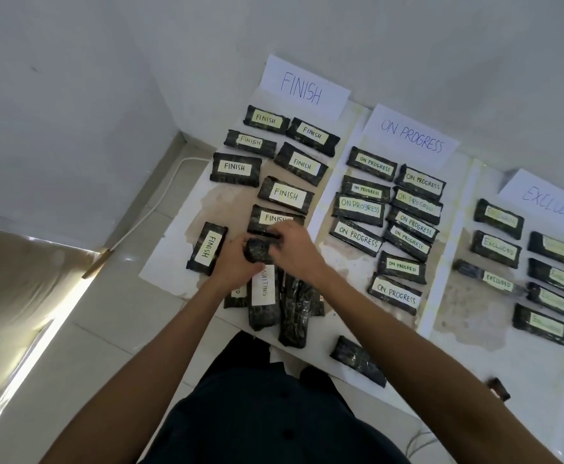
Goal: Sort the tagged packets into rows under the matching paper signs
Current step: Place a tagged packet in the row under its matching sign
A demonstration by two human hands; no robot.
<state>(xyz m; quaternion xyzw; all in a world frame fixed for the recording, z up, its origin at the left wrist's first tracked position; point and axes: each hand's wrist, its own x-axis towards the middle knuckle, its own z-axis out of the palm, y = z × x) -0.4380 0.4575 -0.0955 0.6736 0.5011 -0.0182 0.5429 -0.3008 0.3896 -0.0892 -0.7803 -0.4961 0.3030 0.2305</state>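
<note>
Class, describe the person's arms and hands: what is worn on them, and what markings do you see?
Both arms are bare along all that shows: no sleeves, gloves, watch or bands on the left arm or right arm. The left hand and right hand show no rings or markings, though they are slightly blurred.

Your FINISH sign (302, 87), ON PROGRESS sign (411, 137) and EXCLUDED sign (550, 204) head the rows; packet tags (234, 167) below repeat those words; one WAITING tag (263, 284) lies nearest you.

Dark shirt (240, 416) — buttons (286, 433) down the front, forearms (173, 346) bare.
</note>
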